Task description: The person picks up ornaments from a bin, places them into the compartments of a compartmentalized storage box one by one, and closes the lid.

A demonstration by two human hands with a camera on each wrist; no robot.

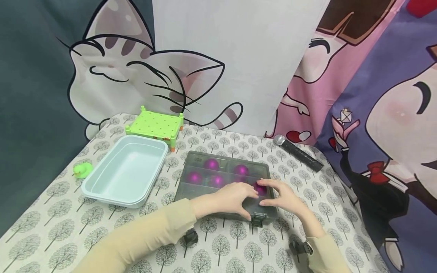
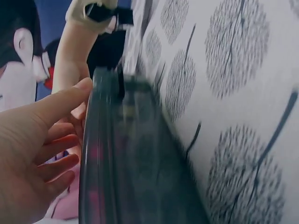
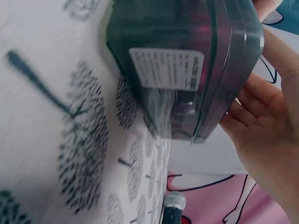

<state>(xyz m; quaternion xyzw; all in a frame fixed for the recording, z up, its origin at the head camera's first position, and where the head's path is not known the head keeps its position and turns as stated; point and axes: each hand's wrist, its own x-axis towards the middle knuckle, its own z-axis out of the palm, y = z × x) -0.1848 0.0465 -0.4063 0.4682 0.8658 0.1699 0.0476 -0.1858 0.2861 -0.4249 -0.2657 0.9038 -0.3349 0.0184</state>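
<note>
A translucent grey compartment box lies on the table with its lid down. Several magenta balls show through the lid in separate compartments. My left hand is over the front right part of the lid, thumb spread toward the front latch. Over the right edge reaches my right hand, its thumb and fingers apart. In the left wrist view, the left thumb lies at the lid's edge. A white label marks the box's side in the right wrist view. Neither hand grips anything.
A pale blue tray stands left of the box. Behind it is a green toy bed, and a green rubber duck sits at the far left. A black microphone lies at the back right. Printed curtains hang behind the table.
</note>
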